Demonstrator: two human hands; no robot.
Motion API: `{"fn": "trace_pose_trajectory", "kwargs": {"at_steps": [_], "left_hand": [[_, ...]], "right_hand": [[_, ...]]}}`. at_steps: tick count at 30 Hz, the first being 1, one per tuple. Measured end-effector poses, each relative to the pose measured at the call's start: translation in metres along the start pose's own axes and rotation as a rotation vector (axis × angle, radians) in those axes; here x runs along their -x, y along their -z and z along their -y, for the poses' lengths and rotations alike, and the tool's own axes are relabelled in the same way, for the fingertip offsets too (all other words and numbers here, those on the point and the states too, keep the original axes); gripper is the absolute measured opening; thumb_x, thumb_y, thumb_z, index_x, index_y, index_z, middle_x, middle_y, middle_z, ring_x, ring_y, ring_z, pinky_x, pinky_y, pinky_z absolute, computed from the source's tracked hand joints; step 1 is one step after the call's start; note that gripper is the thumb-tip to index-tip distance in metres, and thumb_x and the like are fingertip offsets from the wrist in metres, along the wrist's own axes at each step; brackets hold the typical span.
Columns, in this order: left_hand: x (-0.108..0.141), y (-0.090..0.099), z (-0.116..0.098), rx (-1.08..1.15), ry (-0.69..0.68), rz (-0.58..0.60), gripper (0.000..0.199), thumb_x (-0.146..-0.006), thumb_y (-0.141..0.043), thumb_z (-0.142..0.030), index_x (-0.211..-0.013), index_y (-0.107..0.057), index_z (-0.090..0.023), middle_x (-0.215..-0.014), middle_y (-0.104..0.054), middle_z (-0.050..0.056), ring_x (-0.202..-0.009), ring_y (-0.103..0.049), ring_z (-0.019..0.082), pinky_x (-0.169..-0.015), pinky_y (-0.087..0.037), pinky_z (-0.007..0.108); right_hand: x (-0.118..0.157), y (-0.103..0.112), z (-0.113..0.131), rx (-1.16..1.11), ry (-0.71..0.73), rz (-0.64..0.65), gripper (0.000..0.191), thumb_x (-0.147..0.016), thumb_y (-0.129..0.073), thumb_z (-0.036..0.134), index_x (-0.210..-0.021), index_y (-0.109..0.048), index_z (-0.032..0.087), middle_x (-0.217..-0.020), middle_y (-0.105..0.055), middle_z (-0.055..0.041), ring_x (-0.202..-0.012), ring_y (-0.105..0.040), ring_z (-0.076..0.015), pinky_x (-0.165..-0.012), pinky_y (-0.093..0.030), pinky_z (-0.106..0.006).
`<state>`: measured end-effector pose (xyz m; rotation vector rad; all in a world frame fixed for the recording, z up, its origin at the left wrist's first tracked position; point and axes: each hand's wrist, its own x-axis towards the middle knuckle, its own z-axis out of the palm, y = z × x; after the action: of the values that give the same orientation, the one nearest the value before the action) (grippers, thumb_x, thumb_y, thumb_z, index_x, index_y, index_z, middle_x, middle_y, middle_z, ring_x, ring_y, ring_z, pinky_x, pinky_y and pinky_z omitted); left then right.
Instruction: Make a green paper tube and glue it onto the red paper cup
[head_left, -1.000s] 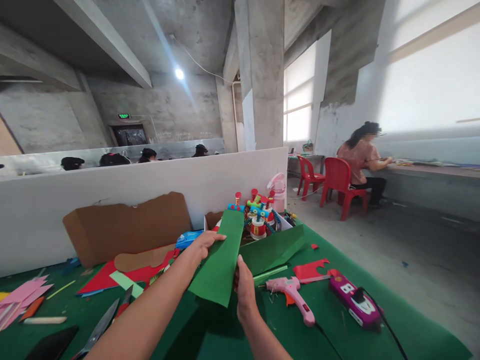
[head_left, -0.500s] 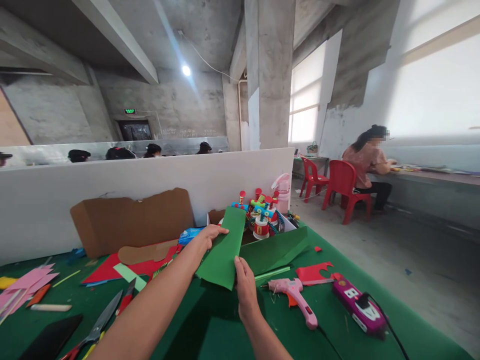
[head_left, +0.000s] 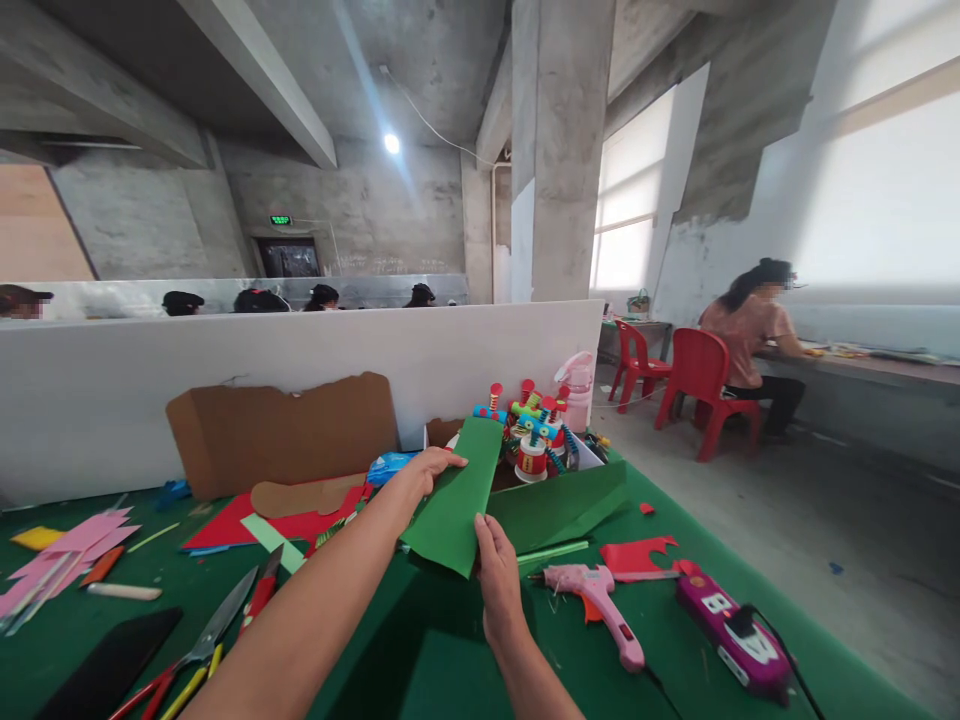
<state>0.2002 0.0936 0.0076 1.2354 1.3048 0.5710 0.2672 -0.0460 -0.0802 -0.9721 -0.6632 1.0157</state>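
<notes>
A strip of green paper (head_left: 459, 505) is held up slanting above the table, its upper end overlapping the box of paper-cup figures behind it. My left hand (head_left: 433, 468) grips its left edge, with the index finger lying on the face of the sheet and the thumb out of sight. Lower down, my right hand (head_left: 496, 570) pinches the right edge between thumb and fingers. A larger green sheet (head_left: 562, 508) lies just behind my right hand. To the right of that hand rests a pink glue gun (head_left: 592, 585).
Scissors (head_left: 210, 635), a black flat object (head_left: 112, 665) and pink paper pieces (head_left: 82, 545) lie on the left. Brown cardboard (head_left: 285, 435) leans against the white partition (head_left: 300, 345). A purple power strip (head_left: 731, 630) sits right. A person (head_left: 750, 325) works by the windows.
The whole view has shifted slightly, so the scene sits further right. Both hands keep their hold on the green paper, which looks almost unmoved relative to the table.
</notes>
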Motion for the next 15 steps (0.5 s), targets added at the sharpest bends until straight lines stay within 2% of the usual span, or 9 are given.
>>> {"fn": "trace_pose_trajectory", "kwargs": {"at_steps": [7, 9, 12, 13, 15], "left_hand": [[0.003, 0.001, -0.002, 0.030, 0.097, 0.041, 0.010, -0.072, -0.061, -0.014, -0.063, -0.063, -0.016, -0.063, -0.068, 0.006, -0.065, -0.068, 0.024, -0.062, -0.055, 0.032], [0.004, 0.000, -0.003, 0.022, 0.115, 0.053, 0.009, -0.078, -0.062, -0.019, -0.071, -0.065, -0.013, -0.074, -0.070, 0.007, -0.072, -0.068, 0.024, -0.065, -0.055, 0.032], [0.009, 0.000, -0.004, 0.010, 0.130, 0.081, 0.026, -0.089, -0.058, -0.033, -0.103, -0.063, -0.012, -0.103, -0.066, 0.006, -0.089, -0.064, 0.021, -0.077, -0.055, 0.036], [0.011, 0.001, -0.004, 0.009, 0.129, 0.090, 0.029, -0.090, -0.057, -0.035, -0.109, -0.061, -0.013, -0.107, -0.064, 0.006, -0.092, -0.063, 0.020, -0.078, -0.055, 0.037], [0.019, 0.003, -0.005, 0.017, 0.112, 0.104, 0.022, -0.088, -0.060, -0.030, -0.101, -0.064, -0.013, -0.098, -0.067, 0.007, -0.088, -0.064, 0.020, -0.077, -0.055, 0.036]], "right_hand": [[0.001, -0.001, 0.003, 0.013, 0.040, 0.022, 0.039, -0.068, -0.068, 0.057, -0.076, -0.064, 0.019, -0.073, -0.063, -0.0002, -0.074, -0.056, -0.0174, -0.070, -0.048, -0.026], [0.002, -0.001, 0.003, 0.015, 0.029, 0.021, 0.040, -0.067, -0.068, 0.059, -0.073, -0.062, 0.020, -0.070, -0.062, 0.0007, -0.070, -0.055, -0.0166, -0.066, -0.047, -0.026], [0.003, -0.001, 0.003, 0.020, 0.004, 0.011, 0.043, -0.066, -0.067, 0.062, -0.073, -0.062, 0.020, -0.068, -0.063, 0.0010, -0.067, -0.056, -0.0163, -0.061, -0.046, -0.025], [0.003, -0.001, 0.003, 0.018, -0.013, 0.005, 0.046, -0.066, -0.066, 0.065, -0.074, -0.062, 0.020, -0.069, -0.064, 0.0004, -0.067, -0.057, -0.0168, -0.058, -0.046, -0.025], [0.003, 0.000, 0.002, -0.001, -0.070, -0.006, 0.053, -0.068, -0.059, 0.070, -0.081, -0.065, 0.019, -0.070, -0.066, -0.0017, -0.065, -0.060, -0.0180, -0.054, -0.046, -0.026]]}}
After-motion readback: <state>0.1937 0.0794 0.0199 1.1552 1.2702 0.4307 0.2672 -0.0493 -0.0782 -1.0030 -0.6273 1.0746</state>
